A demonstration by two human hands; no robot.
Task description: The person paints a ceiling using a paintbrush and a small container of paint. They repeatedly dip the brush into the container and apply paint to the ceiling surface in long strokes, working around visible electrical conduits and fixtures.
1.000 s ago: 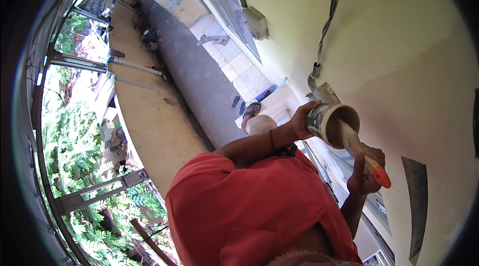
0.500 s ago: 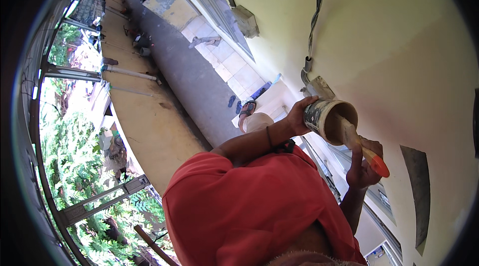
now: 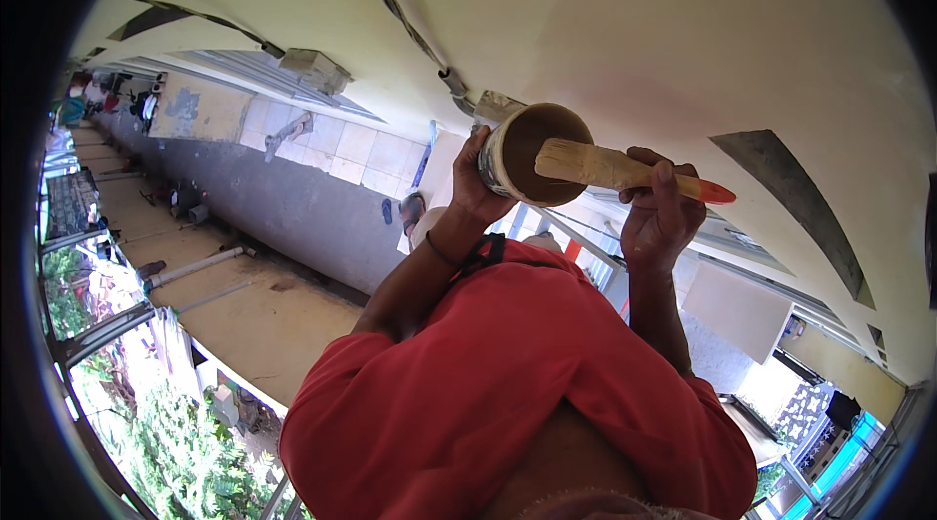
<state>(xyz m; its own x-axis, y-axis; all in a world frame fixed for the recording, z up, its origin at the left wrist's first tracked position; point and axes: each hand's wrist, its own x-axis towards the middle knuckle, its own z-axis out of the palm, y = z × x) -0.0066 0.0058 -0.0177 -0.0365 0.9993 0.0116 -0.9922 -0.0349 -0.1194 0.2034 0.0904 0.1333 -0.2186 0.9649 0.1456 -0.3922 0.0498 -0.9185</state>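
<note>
My left hand (image 3: 470,183) grips a round, off-white tub (image 3: 519,128) with a stained inside, tilted so its opening faces the camera. My right hand (image 3: 664,203) is closed around a flat brush (image 3: 590,164) with a pale, wide head and a red-tipped handle. The brush lies level across the tub's opening, its head over the inside; whether it touches the tub I cannot tell. Behind the tub, a grey box fitting (image 3: 495,105) sits on the cream wall (image 3: 654,42), with a cable and conduit leading to it.
A metal frame (image 3: 617,281) stands below me, near my sandalled foot (image 3: 414,208). A long grey floor (image 3: 264,203), pale tiles (image 3: 337,144) and loose sandals (image 3: 387,213) are further down. A ledge (image 3: 210,320) with pipes and metal railing borders greenery at the lower left.
The view has swung round, so the corridor runs more sideways. The brush has gone from angled down into the tub to level across its opening. Both hands still hold the same things.
</note>
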